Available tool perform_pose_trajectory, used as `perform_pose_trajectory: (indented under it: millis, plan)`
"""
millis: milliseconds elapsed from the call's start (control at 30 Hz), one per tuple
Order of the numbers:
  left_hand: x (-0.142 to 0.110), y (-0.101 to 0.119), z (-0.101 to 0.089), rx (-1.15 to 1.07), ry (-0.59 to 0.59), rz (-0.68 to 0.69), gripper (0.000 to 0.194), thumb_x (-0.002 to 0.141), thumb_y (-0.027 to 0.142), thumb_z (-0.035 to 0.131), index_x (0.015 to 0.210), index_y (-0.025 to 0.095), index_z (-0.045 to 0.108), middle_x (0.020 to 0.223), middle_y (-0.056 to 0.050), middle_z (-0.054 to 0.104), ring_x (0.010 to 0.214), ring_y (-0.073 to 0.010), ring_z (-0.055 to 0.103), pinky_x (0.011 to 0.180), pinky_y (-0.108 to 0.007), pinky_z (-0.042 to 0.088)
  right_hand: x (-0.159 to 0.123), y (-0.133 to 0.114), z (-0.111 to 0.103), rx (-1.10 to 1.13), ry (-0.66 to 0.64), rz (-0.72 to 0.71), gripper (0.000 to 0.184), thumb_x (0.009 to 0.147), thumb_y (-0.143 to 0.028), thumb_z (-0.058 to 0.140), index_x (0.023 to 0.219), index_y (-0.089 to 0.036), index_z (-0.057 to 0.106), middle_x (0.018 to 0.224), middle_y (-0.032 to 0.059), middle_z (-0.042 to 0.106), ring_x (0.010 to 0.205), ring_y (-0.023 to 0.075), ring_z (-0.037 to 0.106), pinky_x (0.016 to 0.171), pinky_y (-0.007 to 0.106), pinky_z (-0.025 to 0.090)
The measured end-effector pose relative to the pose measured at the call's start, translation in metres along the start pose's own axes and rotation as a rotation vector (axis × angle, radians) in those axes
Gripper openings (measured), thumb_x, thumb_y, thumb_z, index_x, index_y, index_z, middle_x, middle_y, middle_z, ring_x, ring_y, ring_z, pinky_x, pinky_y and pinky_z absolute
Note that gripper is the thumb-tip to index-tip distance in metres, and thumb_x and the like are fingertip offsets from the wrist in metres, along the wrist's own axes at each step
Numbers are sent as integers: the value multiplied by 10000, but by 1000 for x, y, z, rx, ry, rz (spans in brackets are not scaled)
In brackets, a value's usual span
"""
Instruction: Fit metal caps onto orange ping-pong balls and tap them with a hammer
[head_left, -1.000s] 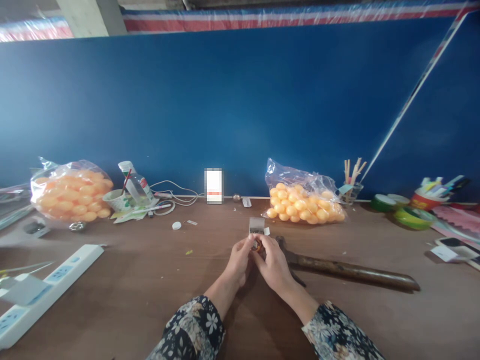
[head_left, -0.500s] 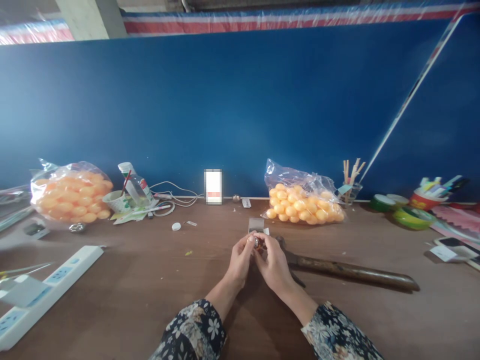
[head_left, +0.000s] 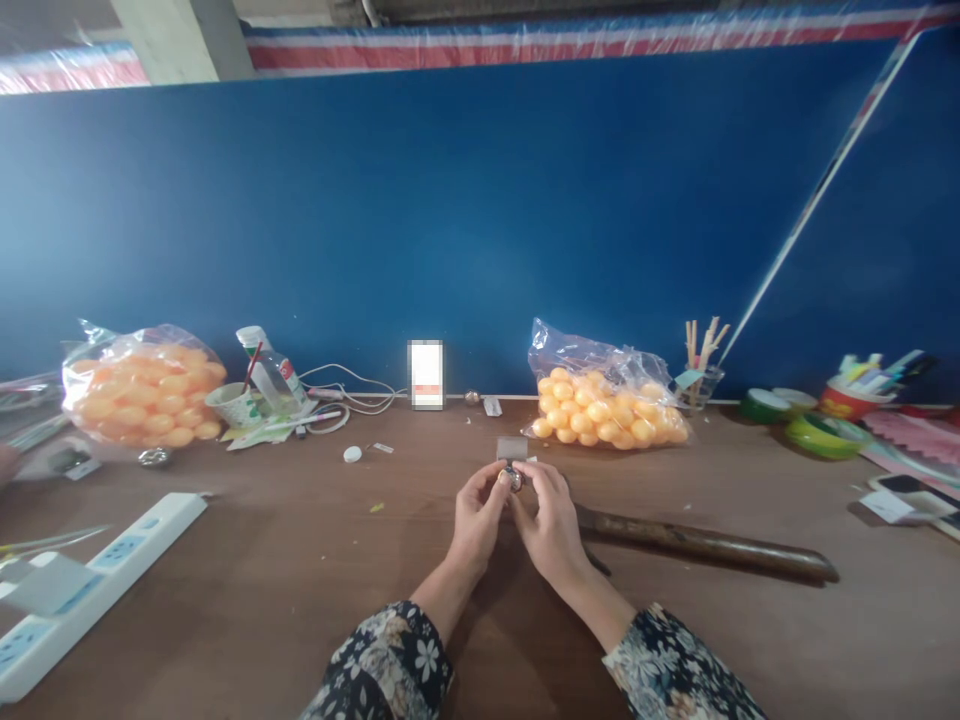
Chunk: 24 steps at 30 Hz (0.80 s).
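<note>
At the far left edge, part of another person's hand [head_left: 7, 464] shows, blurred; I cannot tell the state of its fingers. Nearer the front lies a long white plastic power strip [head_left: 112, 565], set at a slant. Behind it sits a clear plastic bag of glossy orange balls [head_left: 146, 395], with a small shiny metal piece [head_left: 154, 457] just in front. Next come a patterned paper cup [head_left: 234, 405] with a red stick in it, a tilted clear plastic bottle [head_left: 276, 385], a looped white cable [head_left: 375, 400] and a round white cap [head_left: 352, 454]. A blurred-out white upright rectangle [head_left: 427, 376] stands at the blue panel [head_left: 480, 220].

At the middle, the left hand [head_left: 476, 515] and the right hand [head_left: 551, 525] meet, thumbs and fingertips pinching a small round shiny metal object [head_left: 513, 479] between them. Just beyond it is a grey block-like piece [head_left: 512, 448].

A tool with a dark brown wooden handle [head_left: 705, 540] lies beside the right hand, its near end partly hidden. Behind it rests a clear bag of yellow-orange balls [head_left: 607, 410], then a clear glass of wooden sticks [head_left: 701, 388], green tape rolls [head_left: 825, 436] and a red cup of pens [head_left: 855, 400].
</note>
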<state>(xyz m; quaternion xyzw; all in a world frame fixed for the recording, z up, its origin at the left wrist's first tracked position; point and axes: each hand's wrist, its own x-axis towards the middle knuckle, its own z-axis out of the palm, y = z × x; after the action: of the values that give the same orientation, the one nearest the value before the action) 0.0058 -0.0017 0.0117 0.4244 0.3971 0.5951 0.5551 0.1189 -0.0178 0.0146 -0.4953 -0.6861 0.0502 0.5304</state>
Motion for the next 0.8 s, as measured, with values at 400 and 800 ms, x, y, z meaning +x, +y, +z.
perform_pose_trajectory:
  millis: [400, 800]
  plan:
    - [1, 1, 1, 30, 64, 33, 408, 675, 438, 724, 935, 124, 698, 892, -106, 719, 766, -176, 659, 698, -255, 507, -4, 9, 6, 6, 15, 58, 338, 802, -257, 595, 1126, -202, 517, 1060, 108, 624, 997, 262, 575, 856, 426, 488]
    - [2, -4, -1, -11, 90, -5, 429, 649, 493, 723, 857, 123, 664, 667, -27, 649, 557, -114, 596, 542, -215, 486, -5, 8, 5, 3, -28, 50, 296, 848, -319, 578, 1118, -209, 533, 1052, 95, 648, 970, 248, 580, 851, 409, 492]
